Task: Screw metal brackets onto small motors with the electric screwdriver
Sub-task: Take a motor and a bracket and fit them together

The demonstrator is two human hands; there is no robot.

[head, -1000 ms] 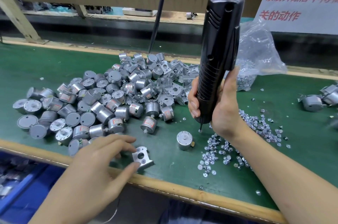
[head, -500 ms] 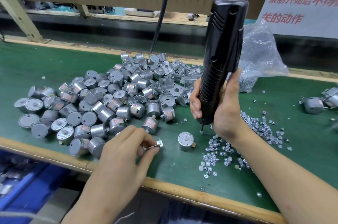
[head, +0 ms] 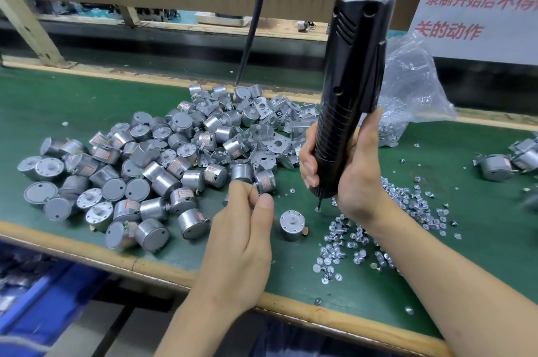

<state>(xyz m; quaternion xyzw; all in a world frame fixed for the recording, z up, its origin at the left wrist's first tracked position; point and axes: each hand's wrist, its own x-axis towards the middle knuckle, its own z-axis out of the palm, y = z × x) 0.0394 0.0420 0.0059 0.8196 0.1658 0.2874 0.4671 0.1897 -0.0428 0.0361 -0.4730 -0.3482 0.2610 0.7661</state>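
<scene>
My right hand (head: 356, 179) grips the black electric screwdriver (head: 350, 88), held upright with its bit tip just above a screw on the green mat. A lone silver motor (head: 292, 224) stands shaft-up on the mat, just left of the bit. My left hand (head: 247, 228) is raised left of that motor and pinches a small metal bracket (head: 263, 196), almost wholly hidden by the fingers. A heap of loose motors (head: 139, 176) and brackets (head: 272, 120) covers the mat to the left and behind. Loose screws (head: 378, 237) lie scattered under my right wrist.
A clear plastic bag of screws (head: 407, 100) sits behind the screwdriver. Several bracketed motors (head: 506, 161) lie at the right edge. The wooden bench edge (head: 151, 265) runs along the front, with blue bins (head: 37, 307) below. A black cable (head: 256, 16) hangs at the back.
My left hand picked the bracket up from near the bench edge and lifted it up and right, close to the lone motor. The screwdriver stayed roughly where it was.
</scene>
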